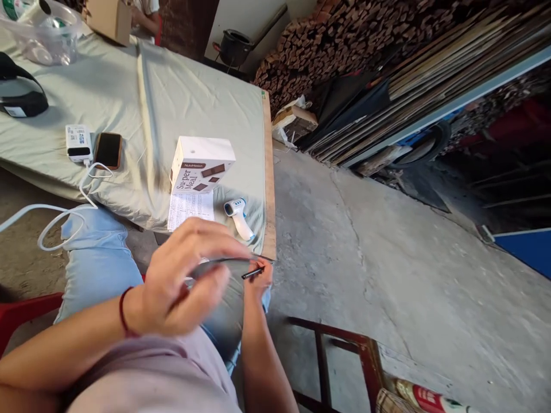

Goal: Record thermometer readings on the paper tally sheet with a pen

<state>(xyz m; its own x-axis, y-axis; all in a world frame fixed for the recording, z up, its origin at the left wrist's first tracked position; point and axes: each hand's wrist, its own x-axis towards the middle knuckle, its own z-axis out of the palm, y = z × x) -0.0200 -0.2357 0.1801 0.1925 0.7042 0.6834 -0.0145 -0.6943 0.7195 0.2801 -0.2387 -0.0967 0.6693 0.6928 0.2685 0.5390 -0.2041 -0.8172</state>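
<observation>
My left hand, smeared by motion, hovers over my lap with its fingers curved and the thumb apart from them. It wears a dark red cord at the wrist, and I make out nothing in its grasp. My right hand is closed around a black pen by the table's corner. A thin dark edge runs between the hands; what it belongs to is unclear. Beyond them lie a white-and-blue infrared thermometer and a sheet of written paper. A white "Super Meal" box stands at the paper's far edge.
On the cloth-covered table are a phone, a white power bank with a looping cable, a black headset-like item and a clear tub. A wooden frame stands right. Another person's arm shows behind.
</observation>
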